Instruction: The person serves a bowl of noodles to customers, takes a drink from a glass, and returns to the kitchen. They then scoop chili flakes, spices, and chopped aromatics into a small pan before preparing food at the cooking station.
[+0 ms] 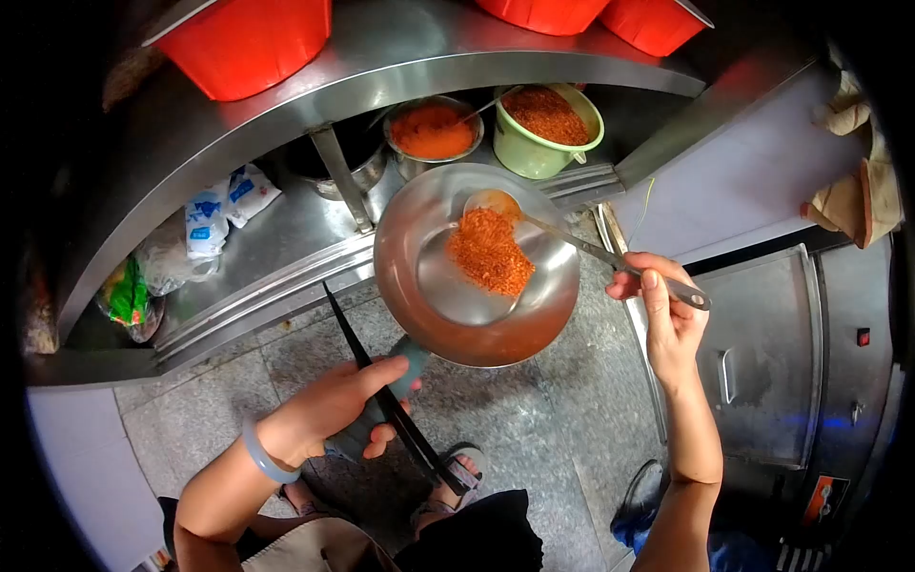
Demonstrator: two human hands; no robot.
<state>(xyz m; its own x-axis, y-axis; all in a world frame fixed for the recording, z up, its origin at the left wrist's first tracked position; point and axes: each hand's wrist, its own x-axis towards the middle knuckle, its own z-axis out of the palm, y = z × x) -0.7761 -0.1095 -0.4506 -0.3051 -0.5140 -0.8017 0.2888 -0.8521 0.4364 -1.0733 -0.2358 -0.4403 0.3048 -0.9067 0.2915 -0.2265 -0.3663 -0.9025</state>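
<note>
Here: pan (402, 257) — left hand (335, 405) gripping its handle (413, 356). Ladle (572, 238) — clasped in right hand (669, 310), slanting leftward to flakes (494, 255).

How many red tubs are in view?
3: one tub at upper left, one tub right of top centre, one tub beside it, further right. Others may be out of frame.

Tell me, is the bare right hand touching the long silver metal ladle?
Touching. The head view shows the bare right hand gripping the long silver metal ladle by its handle, thumb pressed across it.
</note>
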